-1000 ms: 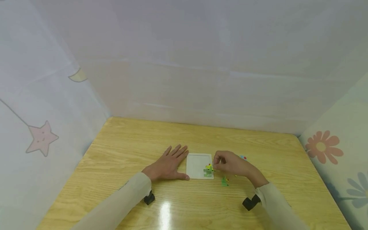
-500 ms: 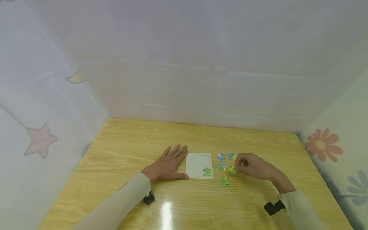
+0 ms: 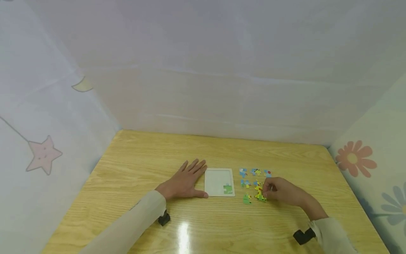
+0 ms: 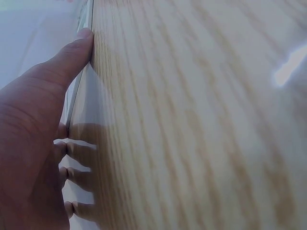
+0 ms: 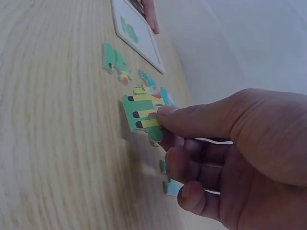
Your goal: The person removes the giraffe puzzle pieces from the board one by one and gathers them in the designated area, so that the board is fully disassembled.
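My right hand (image 3: pixel 283 192) pinches a jigsaw piece (image 5: pixel 144 111) between thumb and index finger. In the right wrist view the piece is green with yellow legs and black hooves, tilted over the table. My left hand (image 3: pixel 183 181) lies spread flat, its thumb (image 4: pixel 79 48) and fingertips at the left edge of the white puzzle tray (image 3: pixel 215 169). A green jigsaw piece (image 3: pixel 227 189) sits in the tray's lower right corner. Other jigsaw pieces lie in loose rows right of the tray, among them a green one (image 3: pixel 247 198) and a blue one (image 3: pixel 243 172).
The wooden table (image 3: pixel 152 148) extends around the tray and pieces. Pale cloth walls (image 3: pixel 203 98) with printed star, moon and flowers rise behind and at both sides. Black camera mounts (image 3: pixel 303 236) sit at the wrists.
My right hand has carried the jigsaw piece from the tray's right edge rightward to the loose pieces, then slightly nearer me. More loose pieces show now. My left hand has stayed put.
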### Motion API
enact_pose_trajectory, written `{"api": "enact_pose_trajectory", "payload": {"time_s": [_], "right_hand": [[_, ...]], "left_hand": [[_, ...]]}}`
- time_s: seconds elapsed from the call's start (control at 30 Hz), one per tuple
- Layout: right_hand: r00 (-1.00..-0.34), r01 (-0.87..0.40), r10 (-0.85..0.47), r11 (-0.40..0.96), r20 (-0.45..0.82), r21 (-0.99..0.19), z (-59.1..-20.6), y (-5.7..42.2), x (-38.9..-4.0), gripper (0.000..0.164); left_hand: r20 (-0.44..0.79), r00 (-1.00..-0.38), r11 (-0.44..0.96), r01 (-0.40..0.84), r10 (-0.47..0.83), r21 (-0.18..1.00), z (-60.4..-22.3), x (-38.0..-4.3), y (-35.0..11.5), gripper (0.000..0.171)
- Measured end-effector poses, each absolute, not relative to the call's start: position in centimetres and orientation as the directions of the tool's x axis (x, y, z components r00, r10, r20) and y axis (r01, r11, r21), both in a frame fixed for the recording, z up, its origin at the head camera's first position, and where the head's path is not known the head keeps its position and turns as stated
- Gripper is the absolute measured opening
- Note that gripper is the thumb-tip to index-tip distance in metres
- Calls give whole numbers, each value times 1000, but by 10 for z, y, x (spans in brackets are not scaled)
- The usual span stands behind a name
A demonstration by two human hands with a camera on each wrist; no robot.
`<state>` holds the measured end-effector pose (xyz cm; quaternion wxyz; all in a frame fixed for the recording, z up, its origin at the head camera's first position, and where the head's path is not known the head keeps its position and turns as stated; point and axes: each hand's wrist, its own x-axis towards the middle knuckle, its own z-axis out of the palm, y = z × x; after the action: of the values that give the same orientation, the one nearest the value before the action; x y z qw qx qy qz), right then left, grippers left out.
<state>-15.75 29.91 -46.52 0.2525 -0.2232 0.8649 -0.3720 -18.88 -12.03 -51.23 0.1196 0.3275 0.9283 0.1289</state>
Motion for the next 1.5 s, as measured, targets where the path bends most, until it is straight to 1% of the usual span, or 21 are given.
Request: {"api": "enact_pose_trajectory", "payload": {"time_s": [0.1, 0.2, 0.33, 0.6, 0.7, 0.87, 1.1, 1.27, 1.5], "right_hand": [[-778, -196, -570, 620, -265, -759, -467, 297, -155, 9], [-800, -185, -544, 626, -254, -757, -466, 298, -154, 11], [-825, -201, -523, 627, -216, -753, -464, 302, -155, 12], [-827, -232, -526, 643, -200, -730, -467, 297, -165, 12], [-821, -234, -534, 639, -204, -733, -469, 289, -169, 15], [-806, -280, -565, 627, -177, -727, -472, 271, -173, 15], [-780, -271, -597, 591, -187, -760, -475, 238, -179, 23], [-759, -288, -621, 589, -195, -755, -478, 218, -184, 27], [-751, -292, -624, 606, -215, -740, -481, 200, -188, 25]], "left_hand": [[-138, -755, 751, 580, 641, 315, -513, -189, -121, 110], [-138, -752, 750, 585, 644, 308, -513, -189, -121, 111], [-139, -753, 751, 586, 643, 303, -512, -190, -120, 112], [-140, -754, 753, 585, 642, 302, -511, -191, -121, 111], [-146, -755, 754, 579, 639, 309, -509, -191, -120, 112], [-160, -758, 762, 570, 632, 308, -509, -191, -120, 113], [-160, -756, 759, 571, 634, 312, -510, -191, -120, 111], [-161, -758, 760, 567, 632, 318, -510, -190, -120, 111], [-172, -764, 768, 554, 622, 321, -513, -189, -120, 112]]}}
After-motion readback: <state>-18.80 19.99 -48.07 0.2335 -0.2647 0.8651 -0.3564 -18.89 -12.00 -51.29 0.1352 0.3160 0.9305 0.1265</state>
